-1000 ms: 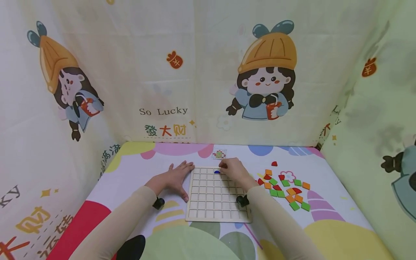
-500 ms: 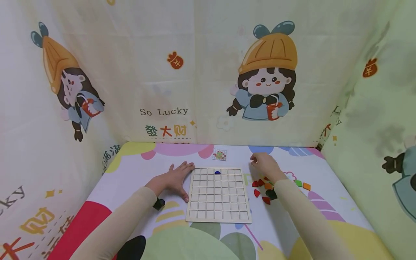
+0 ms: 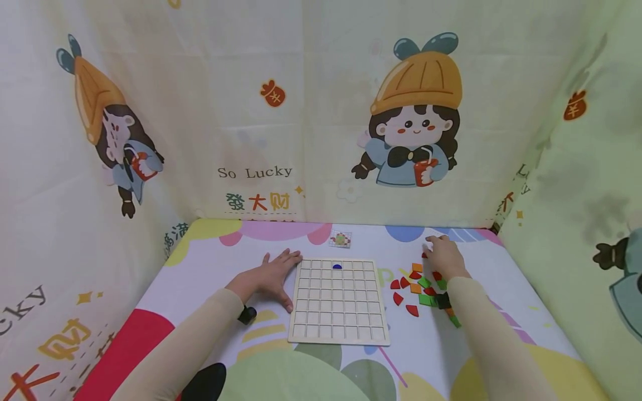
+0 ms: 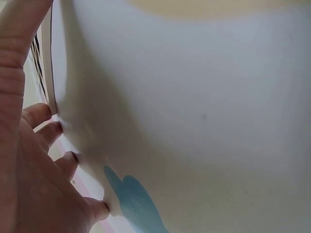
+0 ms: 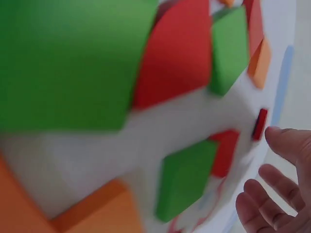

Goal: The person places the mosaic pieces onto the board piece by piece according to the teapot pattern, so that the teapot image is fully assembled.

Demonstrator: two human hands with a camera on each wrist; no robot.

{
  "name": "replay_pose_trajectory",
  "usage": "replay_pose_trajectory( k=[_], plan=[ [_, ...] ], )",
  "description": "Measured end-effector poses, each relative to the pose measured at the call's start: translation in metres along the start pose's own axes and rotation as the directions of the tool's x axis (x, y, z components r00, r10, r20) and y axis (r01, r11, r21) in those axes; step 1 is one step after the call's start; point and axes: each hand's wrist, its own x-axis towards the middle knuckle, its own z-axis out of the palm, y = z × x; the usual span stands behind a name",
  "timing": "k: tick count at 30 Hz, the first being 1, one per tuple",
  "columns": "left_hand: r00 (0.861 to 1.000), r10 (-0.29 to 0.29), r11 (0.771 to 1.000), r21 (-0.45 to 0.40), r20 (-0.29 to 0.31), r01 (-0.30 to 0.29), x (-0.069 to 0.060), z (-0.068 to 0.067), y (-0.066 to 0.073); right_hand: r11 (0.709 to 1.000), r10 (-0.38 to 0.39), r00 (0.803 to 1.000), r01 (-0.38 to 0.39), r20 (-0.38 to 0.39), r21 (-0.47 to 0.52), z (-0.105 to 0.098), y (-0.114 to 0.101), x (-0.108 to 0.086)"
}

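Right hand (image 3: 444,257) moved rightward, red piece (image 5: 260,124) just beside it

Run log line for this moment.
left hand: spread at left edge of pale wooden grid board; right hand: beside red wedge-shaped tile, not gripping; blue half-round piece: top row

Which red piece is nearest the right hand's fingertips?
The flat red piece lying farthest back, by the fingertips of the right hand; the other red pieces all lie closer to the front.
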Motion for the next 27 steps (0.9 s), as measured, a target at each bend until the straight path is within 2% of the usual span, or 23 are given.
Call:
replay_pose_trajectory(
  k=[4, 9, 12, 16, 22, 27],
  plan=[
    [1.000, 0.004, 1.000, -0.001, -0.003, -0.004, 0.000, 0.000, 0.000, 0.999, 0.043, 0.997, -0.043, 0.059, 0.006, 0.002, 0.012, -0.001],
    [1.000, -0.002, 1.000, 0.022, -0.004, 0.002, 0.001, 0.001, -0.001, 0.985, 0.099, 0.986, -0.116, 0.136, 0.127, 0.001, 0.016, 0.001],
    [1.000, -0.003, 1.000, 0.022, -0.002, 0.003, 0.001, 0.001, -0.001, 0.958, 0.148, 0.973, -0.185, 0.177, 0.220, 0.000, 0.016, 0.002],
    [1.000, -0.007, 1.000, 0.014, 0.006, 0.007, 0.001, -0.001, 0.001, 0.916, 0.191, 0.962, -0.247, 0.197, 0.317, -0.003, 0.014, 0.001],
    [1.000, -0.013, 1.000, 0.022, 0.007, 0.013, 0.000, -0.001, 0.002, 0.886, 0.174, 0.964, -0.243, 0.202, 0.394, -0.009, 0.011, -0.004],
    [1.000, -0.008, 1.000, 0.016, 0.006, 0.008, 0.000, -0.002, 0.002, 0.857, 0.156, 0.958, -0.253, 0.242, 0.448, -0.006, 0.009, -0.001]
  ],
)
